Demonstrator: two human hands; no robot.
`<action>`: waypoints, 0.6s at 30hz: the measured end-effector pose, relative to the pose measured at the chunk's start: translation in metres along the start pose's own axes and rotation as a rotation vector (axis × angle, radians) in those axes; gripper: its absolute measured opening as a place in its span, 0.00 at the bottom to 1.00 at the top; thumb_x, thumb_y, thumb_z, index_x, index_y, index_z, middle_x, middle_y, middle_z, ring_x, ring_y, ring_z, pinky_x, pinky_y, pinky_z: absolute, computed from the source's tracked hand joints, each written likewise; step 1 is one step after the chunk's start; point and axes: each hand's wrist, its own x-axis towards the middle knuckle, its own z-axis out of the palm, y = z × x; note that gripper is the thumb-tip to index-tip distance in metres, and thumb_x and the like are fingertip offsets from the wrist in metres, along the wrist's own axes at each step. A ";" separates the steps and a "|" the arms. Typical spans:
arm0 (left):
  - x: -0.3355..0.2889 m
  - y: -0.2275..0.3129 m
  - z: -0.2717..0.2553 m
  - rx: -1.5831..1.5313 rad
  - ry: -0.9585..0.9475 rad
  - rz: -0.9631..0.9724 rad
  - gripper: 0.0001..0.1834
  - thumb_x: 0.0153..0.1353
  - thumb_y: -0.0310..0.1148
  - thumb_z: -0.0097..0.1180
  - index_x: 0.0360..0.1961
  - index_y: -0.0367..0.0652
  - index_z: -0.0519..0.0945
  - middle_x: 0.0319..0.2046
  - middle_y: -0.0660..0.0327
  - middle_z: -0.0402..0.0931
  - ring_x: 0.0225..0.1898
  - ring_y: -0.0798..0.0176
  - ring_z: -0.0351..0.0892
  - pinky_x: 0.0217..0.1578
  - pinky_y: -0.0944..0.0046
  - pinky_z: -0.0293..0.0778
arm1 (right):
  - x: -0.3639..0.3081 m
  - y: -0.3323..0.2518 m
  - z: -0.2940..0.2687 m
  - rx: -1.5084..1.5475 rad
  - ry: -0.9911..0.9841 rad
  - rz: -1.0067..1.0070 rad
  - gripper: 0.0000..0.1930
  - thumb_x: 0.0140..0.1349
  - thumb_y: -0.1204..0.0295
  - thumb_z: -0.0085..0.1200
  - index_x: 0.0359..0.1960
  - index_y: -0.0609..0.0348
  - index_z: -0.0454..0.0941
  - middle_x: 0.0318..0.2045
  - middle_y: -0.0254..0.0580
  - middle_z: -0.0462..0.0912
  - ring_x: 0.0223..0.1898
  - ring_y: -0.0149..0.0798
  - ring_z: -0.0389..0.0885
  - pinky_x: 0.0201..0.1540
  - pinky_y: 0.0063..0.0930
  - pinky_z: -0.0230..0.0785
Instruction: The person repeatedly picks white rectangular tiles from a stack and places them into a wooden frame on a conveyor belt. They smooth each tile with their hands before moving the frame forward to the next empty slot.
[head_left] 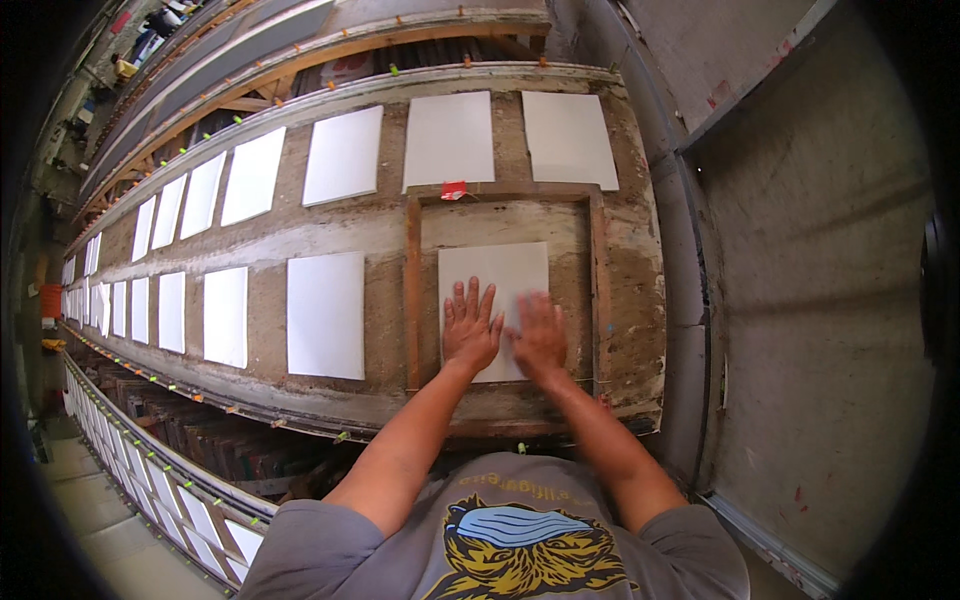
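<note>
A white sheet (497, 262) lies flat on the long table, inside a rectangular wooden frame (414, 290). My left hand (471, 325) rests palm down on the sheet's left part, fingers spread. Beside it, over the right edge of the sheet, my right hand (540, 335) is palm down too, its fingers stretched out and slightly smeared by motion. Neither hand grips anything. A piece of red tape (454, 190) sits on the far bar of the frame, which overlaps the lower edges of two sheets in the far row.
The long stained table (630, 300) carries two rows of white sheets (326, 315), running off to the left. Coloured clips line its edges. Another long table (330, 75) stands beyond it, and one with more sheets (200, 515) at lower left. A grey wall (820, 300) rises on the right.
</note>
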 end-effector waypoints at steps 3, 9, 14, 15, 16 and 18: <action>0.001 0.000 -0.007 0.030 -0.040 -0.004 0.34 0.75 0.50 0.42 0.79 0.54 0.56 0.81 0.52 0.40 0.81 0.40 0.35 0.76 0.37 0.36 | 0.017 -0.009 -0.004 0.031 -0.125 -0.033 0.40 0.71 0.45 0.47 0.79 0.49 0.53 0.79 0.50 0.48 0.80 0.53 0.44 0.77 0.59 0.38; -0.001 -0.001 -0.014 0.030 -0.106 -0.008 0.36 0.75 0.49 0.42 0.80 0.51 0.53 0.81 0.51 0.38 0.81 0.39 0.32 0.76 0.37 0.34 | 0.088 -0.017 -0.007 0.019 -0.180 0.009 0.41 0.72 0.43 0.43 0.81 0.48 0.47 0.81 0.50 0.42 0.81 0.53 0.37 0.78 0.61 0.33; -0.002 -0.001 -0.015 0.037 -0.080 0.011 0.38 0.75 0.50 0.42 0.79 0.44 0.52 0.81 0.48 0.39 0.81 0.37 0.33 0.76 0.38 0.36 | 0.101 -0.011 -0.007 -0.027 -0.166 0.006 0.42 0.72 0.43 0.43 0.80 0.50 0.48 0.81 0.50 0.44 0.81 0.52 0.40 0.78 0.61 0.35; 0.002 -0.001 -0.013 0.020 -0.059 0.004 0.38 0.75 0.50 0.41 0.79 0.42 0.51 0.81 0.48 0.39 0.81 0.38 0.33 0.76 0.39 0.36 | 0.108 -0.009 -0.007 -0.027 -0.161 0.011 0.41 0.72 0.43 0.43 0.80 0.51 0.48 0.81 0.50 0.44 0.81 0.52 0.40 0.78 0.60 0.35; 0.002 -0.001 -0.011 0.005 -0.040 0.001 0.38 0.75 0.50 0.40 0.79 0.41 0.51 0.81 0.48 0.39 0.81 0.38 0.33 0.76 0.39 0.36 | 0.110 -0.010 -0.006 -0.006 -0.101 0.001 0.40 0.73 0.45 0.44 0.80 0.51 0.50 0.80 0.50 0.47 0.81 0.52 0.42 0.78 0.60 0.35; 0.002 -0.002 -0.010 0.016 -0.036 0.006 0.38 0.76 0.49 0.39 0.79 0.39 0.51 0.80 0.48 0.40 0.81 0.39 0.33 0.77 0.40 0.37 | 0.102 -0.010 -0.006 -0.013 -0.106 0.003 0.40 0.73 0.46 0.44 0.80 0.51 0.50 0.80 0.50 0.47 0.81 0.51 0.43 0.79 0.59 0.35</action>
